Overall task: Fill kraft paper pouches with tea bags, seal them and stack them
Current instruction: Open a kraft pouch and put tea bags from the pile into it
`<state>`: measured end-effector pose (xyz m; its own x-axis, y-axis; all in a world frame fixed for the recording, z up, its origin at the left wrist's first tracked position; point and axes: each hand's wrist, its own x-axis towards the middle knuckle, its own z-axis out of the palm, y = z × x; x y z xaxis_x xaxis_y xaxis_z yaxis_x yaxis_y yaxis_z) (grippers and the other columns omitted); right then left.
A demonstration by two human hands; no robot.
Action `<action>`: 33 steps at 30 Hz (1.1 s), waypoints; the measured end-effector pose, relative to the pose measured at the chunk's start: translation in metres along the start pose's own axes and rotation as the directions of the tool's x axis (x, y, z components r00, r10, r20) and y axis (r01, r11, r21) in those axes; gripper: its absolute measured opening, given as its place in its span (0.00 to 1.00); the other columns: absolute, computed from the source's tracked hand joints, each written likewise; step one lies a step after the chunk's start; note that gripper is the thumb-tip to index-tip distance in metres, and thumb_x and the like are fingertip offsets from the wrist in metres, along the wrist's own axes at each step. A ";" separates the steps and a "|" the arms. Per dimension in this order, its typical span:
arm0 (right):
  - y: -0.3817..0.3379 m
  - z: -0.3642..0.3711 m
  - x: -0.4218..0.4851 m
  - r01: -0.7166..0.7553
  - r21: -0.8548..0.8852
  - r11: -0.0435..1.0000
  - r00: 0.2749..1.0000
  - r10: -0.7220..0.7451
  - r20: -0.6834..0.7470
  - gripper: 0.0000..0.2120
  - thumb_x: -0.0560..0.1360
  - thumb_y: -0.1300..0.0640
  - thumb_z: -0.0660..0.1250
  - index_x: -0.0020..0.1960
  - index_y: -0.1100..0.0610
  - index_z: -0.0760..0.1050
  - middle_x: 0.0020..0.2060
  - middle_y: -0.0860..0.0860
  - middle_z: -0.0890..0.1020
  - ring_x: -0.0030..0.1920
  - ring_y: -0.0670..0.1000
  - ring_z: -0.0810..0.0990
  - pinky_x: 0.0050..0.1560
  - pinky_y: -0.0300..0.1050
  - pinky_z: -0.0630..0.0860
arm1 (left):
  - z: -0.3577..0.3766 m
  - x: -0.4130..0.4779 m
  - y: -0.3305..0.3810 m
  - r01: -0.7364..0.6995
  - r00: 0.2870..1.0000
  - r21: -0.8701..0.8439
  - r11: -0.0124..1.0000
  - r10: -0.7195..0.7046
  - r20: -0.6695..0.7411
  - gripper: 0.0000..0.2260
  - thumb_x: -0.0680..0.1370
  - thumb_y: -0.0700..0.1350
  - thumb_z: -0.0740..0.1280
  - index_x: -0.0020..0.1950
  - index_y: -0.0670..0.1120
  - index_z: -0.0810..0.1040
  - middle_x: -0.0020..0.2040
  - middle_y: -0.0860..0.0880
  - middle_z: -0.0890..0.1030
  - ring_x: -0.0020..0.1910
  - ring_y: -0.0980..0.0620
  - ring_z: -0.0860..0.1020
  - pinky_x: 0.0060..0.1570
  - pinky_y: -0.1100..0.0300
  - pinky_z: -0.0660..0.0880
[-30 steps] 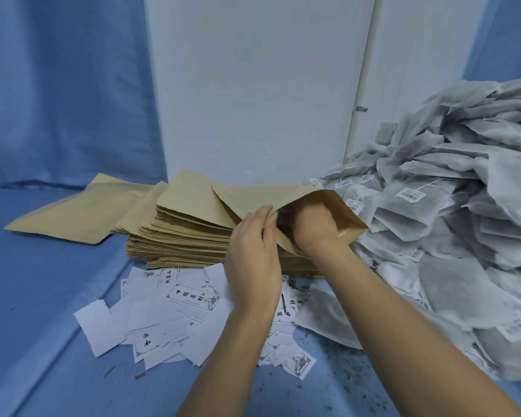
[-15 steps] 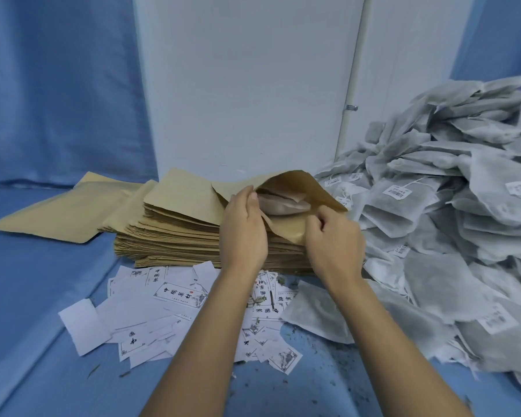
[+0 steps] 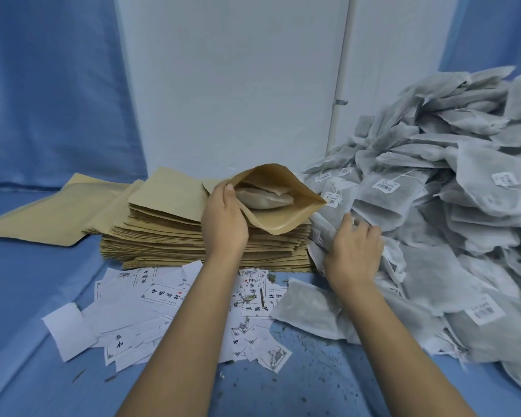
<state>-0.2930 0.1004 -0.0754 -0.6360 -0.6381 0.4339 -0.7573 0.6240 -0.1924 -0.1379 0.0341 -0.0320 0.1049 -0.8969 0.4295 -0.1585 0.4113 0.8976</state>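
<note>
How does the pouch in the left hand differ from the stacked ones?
The held pouch gapes open with tea bags inside; the stacked pouches lie flat. The held pouch is tilted, gripped by the left hand; the stacked pouches lie level. Both are kraft paper.

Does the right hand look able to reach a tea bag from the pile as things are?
Probably yes. The right hand looks empty and its fingers touch the tea bag pile, with nothing between; the left hand alone holds the kraft pouch open.

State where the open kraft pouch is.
Head view, centre: open pouch over the pouch stack, held by the left hand, left of the tea-bag pile.
</note>
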 end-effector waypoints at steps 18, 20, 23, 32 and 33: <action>-0.009 -0.011 -0.017 0.319 0.387 0.865 0.929 -0.205 -0.307 0.06 0.72 0.53 0.61 0.36 0.50 0.69 0.30 0.49 0.76 0.35 0.53 0.73 0.33 0.45 0.62 | 0.005 -0.002 0.002 0.014 1.000 -0.018 1.000 -0.014 0.011 0.15 0.84 0.45 0.51 0.60 0.43 0.75 0.57 0.45 0.78 0.55 0.49 0.74 0.48 0.63 0.65; -0.013 -0.015 -0.022 0.308 0.577 0.756 0.943 -0.160 -0.292 0.08 0.71 0.52 0.58 0.36 0.47 0.60 0.25 0.45 0.68 0.27 0.45 0.66 0.28 0.41 0.58 | 0.005 -0.001 0.002 0.007 1.000 -0.012 1.000 -0.007 0.012 0.15 0.84 0.45 0.51 0.60 0.43 0.75 0.57 0.45 0.78 0.53 0.50 0.73 0.46 0.64 0.64; -0.017 -0.027 -0.024 0.229 0.813 0.536 0.964 -0.009 -0.265 0.05 0.69 0.52 0.55 0.36 0.50 0.64 0.27 0.45 0.69 0.28 0.42 0.69 0.29 0.36 0.62 | 0.005 -0.001 0.001 -0.012 1.000 0.017 1.000 0.012 0.016 0.15 0.84 0.45 0.51 0.61 0.43 0.75 0.58 0.45 0.78 0.54 0.51 0.73 0.45 0.67 0.62; -0.036 -0.055 -0.011 -0.402 0.755 -0.519 0.904 -0.092 0.417 0.14 0.79 0.66 0.50 0.61 0.62 0.69 0.55 0.62 0.77 0.39 0.57 0.85 0.31 0.44 0.80 | 0.004 -0.005 -0.005 -0.012 0.998 0.041 0.999 0.010 0.058 0.16 0.84 0.46 0.51 0.65 0.45 0.74 0.62 0.48 0.77 0.59 0.52 0.73 0.50 0.68 0.64; -0.039 -0.054 -0.013 -0.414 0.728 -0.547 0.899 -0.122 0.420 0.14 0.79 0.69 0.51 0.59 0.61 0.70 0.56 0.62 0.76 0.42 0.58 0.83 0.32 0.45 0.81 | 0.004 -0.006 -0.006 -0.016 0.998 0.043 0.999 0.013 0.063 0.16 0.84 0.46 0.51 0.65 0.45 0.74 0.62 0.48 0.77 0.60 0.51 0.73 0.51 0.67 0.64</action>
<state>-0.2474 0.1085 -0.0258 -0.5421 -0.8392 0.0439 0.5699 -0.4055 -0.7147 -0.1416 0.0363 -0.0399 0.0404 -0.9000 0.4340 -0.2018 0.4181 0.8857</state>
